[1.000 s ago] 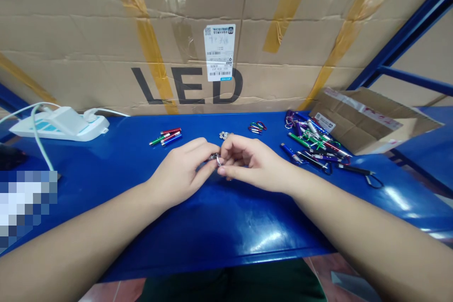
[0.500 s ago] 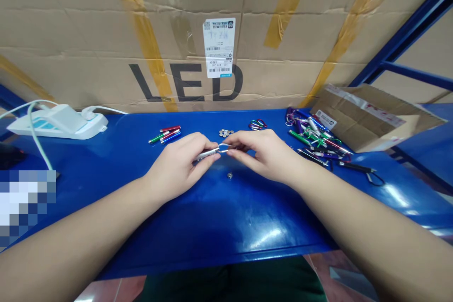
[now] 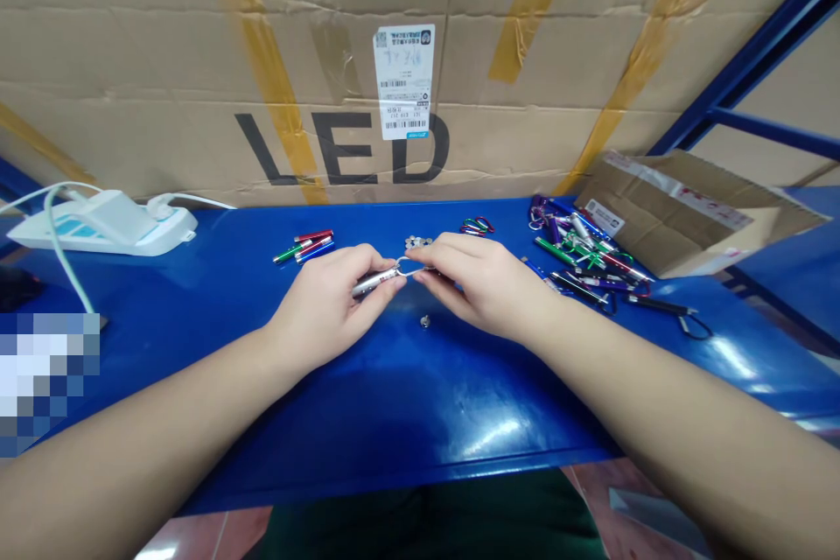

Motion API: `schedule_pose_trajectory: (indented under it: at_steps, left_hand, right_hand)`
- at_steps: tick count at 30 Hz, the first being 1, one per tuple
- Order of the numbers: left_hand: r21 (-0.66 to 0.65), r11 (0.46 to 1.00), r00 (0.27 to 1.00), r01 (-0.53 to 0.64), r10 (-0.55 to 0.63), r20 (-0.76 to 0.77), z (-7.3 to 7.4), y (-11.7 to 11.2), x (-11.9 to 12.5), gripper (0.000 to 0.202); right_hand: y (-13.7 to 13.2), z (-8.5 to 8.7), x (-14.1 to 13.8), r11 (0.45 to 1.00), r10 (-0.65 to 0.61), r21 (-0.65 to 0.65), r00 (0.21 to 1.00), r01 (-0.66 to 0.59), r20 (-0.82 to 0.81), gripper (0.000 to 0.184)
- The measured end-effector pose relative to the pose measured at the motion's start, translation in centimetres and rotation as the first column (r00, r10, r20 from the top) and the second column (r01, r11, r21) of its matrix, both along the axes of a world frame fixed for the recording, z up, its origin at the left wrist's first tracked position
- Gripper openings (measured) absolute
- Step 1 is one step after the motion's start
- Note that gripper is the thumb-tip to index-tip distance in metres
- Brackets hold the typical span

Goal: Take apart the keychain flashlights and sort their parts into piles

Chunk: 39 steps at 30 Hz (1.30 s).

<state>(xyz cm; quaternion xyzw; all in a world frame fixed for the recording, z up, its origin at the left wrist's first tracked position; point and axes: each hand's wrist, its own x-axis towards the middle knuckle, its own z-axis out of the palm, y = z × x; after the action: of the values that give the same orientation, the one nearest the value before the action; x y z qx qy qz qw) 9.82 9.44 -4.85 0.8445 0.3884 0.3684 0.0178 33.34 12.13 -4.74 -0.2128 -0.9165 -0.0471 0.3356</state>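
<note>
Holding: the left hand [image 3: 321, 306] has a silver keychain flashlight [image 3: 374, 282] clamped between thumb and curled fingers, with its tip pointing toward the other hand.

Change: the flashlight shows clearly now, where a second ago the fingers covered nearly all of it.

Loop: a thin metal wire loop [image 3: 410, 269] sits at the flashlight's tip, bridging the small gap between the hands.

Right-hand grip: the right hand [image 3: 486, 284] has its fingertips [image 3: 426, 255] drawn together at the loop's far end. The fingers hide the contact, so I cannot tell whether they clamp it or only touch it.

Nearby: one loose metal disc [image 3: 425, 321] lies on the blue metal table [image 3: 426, 420] just beyond the right hand, and a small cluster of metal discs [image 3: 418, 241] lies ahead of the hands.

Left side: short colored flashlights [image 3: 305, 245] lie together beyond the left hand.

Right side: small colored carabiners [image 3: 477, 227] lie ahead of the right hand, beside a heap of keychain flashlights [image 3: 584, 255].
</note>
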Motion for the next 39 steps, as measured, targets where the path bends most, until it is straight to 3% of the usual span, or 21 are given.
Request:
schedule_pose_trajectory:
  at_steps: [9, 13, 17, 20, 24, 25, 26, 29, 31, 39]
  left_hand:
    - [-0.068, 0.995, 0.996, -0.068, 0.071, 0.054, 0.24, -0.34, 0.42, 0.019]
    - [-0.129, 0.991, 0.995, -0.038, 0.050, 0.090, 0.27, -0.35, 0.45, 0.018]
    - [-0.077, 0.997, 0.995, 0.003, 0.005, 0.096, 0.25, -0.32, 0.31, 0.018]
    - [-0.061, 0.998, 0.996, 0.029, -0.024, 0.086, 0.17, -0.23, 0.07, 0.013]
    - [-0.077, 0.996, 0.995, 0.048, -0.042, 0.087, -0.08, -0.04, -0.13, 0.011]
    - [-0.080, 0.995, 0.995, 0.062, -0.055, 0.082, -0.13, 0.01, -0.14, 0.011]
    - [-0.084, 0.994, 0.995, 0.076, -0.069, 0.077, -0.18, 0.05, -0.13, 0.012]
    - [-0.112, 0.988, 0.993, 0.105, -0.097, 0.072, -0.25, 0.13, -0.04, 0.012]
    - [-0.149, 0.982, 0.992, 0.116, -0.106, 0.071, -0.28, 0.16, 0.00, 0.011]
    - [-0.212, 0.974, 0.994, 0.085, -0.068, 0.084, -0.50, 0.19, -0.06, 0.012]
  right_hand:
    - [-0.11, -0.42, -0.81, 0.992, -0.054, 0.112, 0.998, 0.050, 0.034, 0.021]
    - [0.18, -0.14, -0.27, 1.000, -0.001, 0.004, 0.999, 0.001, 0.052, 0.023]
    - [0.31, -0.06, -0.12, 0.974, 0.081, -0.207, 0.996, -0.087, -0.035, 0.021]
    - [0.21, -0.31, -0.50, 0.898, 0.099, -0.406, 0.976, -0.171, -0.193, 0.017]
    - [0.07, -0.67, -0.86, 0.661, -0.034, -0.708, 0.932, -0.250, -0.362, 0.019]
    - [0.06, -0.68, -0.84, 0.632, -0.062, -0.735, 0.929, -0.247, -0.366, 0.020]
    - [0.06, -0.66, -0.77, 0.638, -0.070, -0.735, 0.933, -0.230, -0.352, 0.020]
    - [0.10, -0.42, -0.44, 0.754, -0.019, -0.641, 0.971, -0.143, -0.240, 0.014]
    - [0.10, -0.22, -0.26, 0.802, 0.012, -0.588, 0.987, -0.106, -0.162, 0.013]
    - [-0.26, 0.05, -0.48, 0.798, -0.017, -0.597, 0.989, -0.075, -0.147, 0.015]
